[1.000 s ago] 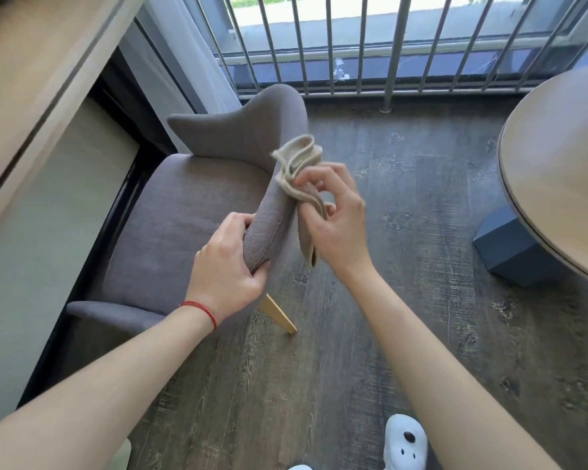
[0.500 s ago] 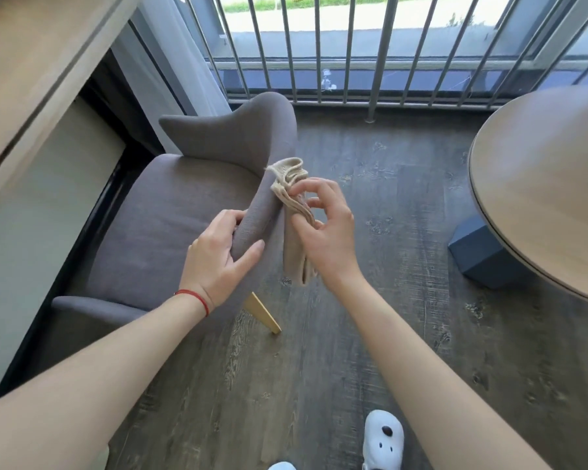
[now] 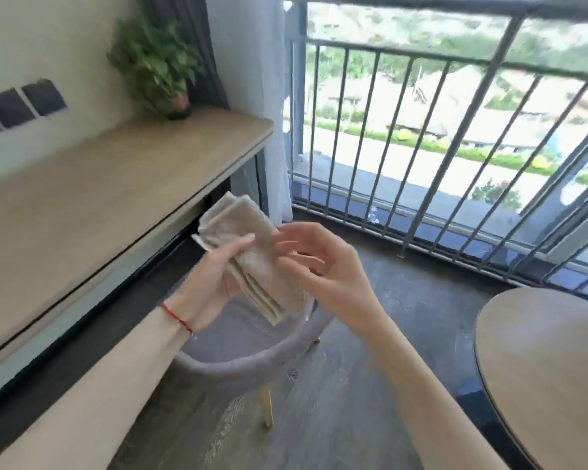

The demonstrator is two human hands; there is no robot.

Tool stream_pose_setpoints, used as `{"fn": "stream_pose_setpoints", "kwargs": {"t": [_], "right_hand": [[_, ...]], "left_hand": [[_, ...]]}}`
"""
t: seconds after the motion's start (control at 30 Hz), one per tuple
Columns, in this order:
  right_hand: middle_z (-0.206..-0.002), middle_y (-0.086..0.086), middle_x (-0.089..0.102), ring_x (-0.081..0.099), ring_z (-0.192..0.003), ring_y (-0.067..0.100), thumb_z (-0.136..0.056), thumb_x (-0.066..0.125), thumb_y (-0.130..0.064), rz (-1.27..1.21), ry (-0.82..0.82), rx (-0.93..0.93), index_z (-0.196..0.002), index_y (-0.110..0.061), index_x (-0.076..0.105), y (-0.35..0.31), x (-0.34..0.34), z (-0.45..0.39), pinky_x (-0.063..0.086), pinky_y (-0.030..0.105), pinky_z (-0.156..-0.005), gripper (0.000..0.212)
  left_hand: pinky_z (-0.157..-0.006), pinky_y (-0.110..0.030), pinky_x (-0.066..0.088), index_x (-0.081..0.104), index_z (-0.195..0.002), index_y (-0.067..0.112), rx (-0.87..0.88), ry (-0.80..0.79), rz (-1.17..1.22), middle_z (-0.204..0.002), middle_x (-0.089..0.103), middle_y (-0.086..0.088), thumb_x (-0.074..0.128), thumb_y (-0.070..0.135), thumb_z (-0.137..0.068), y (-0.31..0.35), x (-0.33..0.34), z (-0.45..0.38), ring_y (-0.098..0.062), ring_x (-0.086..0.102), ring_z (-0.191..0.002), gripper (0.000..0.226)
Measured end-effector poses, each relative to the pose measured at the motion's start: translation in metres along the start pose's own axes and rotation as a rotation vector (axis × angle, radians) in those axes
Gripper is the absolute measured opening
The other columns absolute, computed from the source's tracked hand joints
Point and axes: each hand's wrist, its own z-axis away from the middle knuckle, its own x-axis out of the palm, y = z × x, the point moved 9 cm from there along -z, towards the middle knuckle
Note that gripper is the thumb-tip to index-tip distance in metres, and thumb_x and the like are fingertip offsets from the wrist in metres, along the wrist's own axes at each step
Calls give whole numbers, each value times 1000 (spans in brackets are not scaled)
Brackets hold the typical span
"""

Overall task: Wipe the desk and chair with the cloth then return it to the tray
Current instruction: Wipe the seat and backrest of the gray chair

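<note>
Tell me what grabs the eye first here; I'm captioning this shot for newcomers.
A folded cloth sits mid-frame, gripped by the left hand, with the right hand open beside it. Below them is a grey chair. A long desk with a plant runs along the left, opposite a bright railing.

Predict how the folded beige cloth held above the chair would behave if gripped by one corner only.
The cloth would probably unfold and hang limp: its stacked layers show it is soft fabric. It looks light, since the left hand supports it with an easy grip. Its textured weave suggests little slipping.
</note>
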Motion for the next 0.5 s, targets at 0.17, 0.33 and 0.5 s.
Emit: {"fn": "stream_pose_setpoints", "kwargs": {"t": [0.17,0.33,0.5], "right_hand": [[-106,5,69,68,-95,19,-80,72,-38,69,-37,338,-106,-15,61,-42,64,-31,57,36,-89,36],[-85,12,66,69,-63,17,-75,76,-41,-100,-238,400,-97,0,59,-96,195,-81,62,30,-67,50],[-69,3,61,62,-59,10,-70,84,-26,-110,-342,411,-73,-8,57,-114,329,-121,60,25,-71,32]], "left_hand": [[-73,-28,58,62,-106,14,129,303,214,-98,69,-4,56,23,-85,97,-72,58,-14,67,-87,24],[-59,-23,58,63,-93,14,324,543,199,-80,76,4,51,18,-93,188,-163,127,-9,71,-76,13],[-74,-31,60,65,-94,17,409,740,190,-85,76,6,53,15,-92,224,-282,192,-10,70,-84,12]]}}
